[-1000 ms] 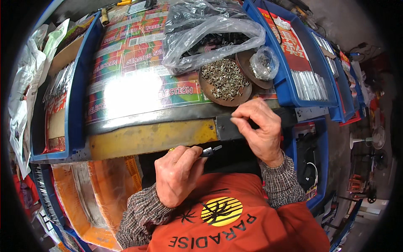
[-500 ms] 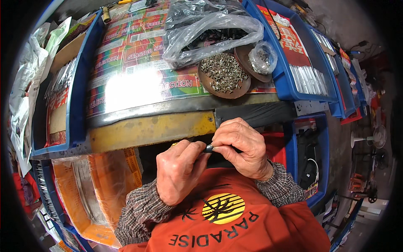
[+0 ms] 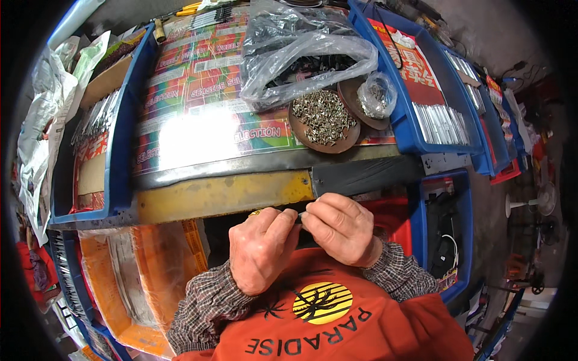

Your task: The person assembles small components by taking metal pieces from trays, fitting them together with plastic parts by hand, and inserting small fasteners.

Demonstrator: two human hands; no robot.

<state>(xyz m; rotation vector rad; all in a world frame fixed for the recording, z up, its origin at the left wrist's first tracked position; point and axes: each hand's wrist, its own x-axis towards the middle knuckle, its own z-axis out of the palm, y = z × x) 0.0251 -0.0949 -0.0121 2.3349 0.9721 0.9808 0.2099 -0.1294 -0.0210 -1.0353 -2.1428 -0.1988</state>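
The bench edge (image 3: 226,195) lies beyond both hands. The left hand (image 3: 260,249) and right hand (image 3: 342,231) meet, fingertips of each pinching 1 small dark part (image 3: 299,218). The part sits between the 2 hands, near the bench edge, and is mostly covered; its full shape cannot be told. Expected handling: light, stiff, possibly slippery, not fragile. Take hold at opposite ends, using fingertips only.

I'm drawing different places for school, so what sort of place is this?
It looks like a workshop or small factory. There's a round dish heaped with tiny metal pieces, a clear plastic bag with dark parts inside, and a blue bin holding a row of silvery pieces.
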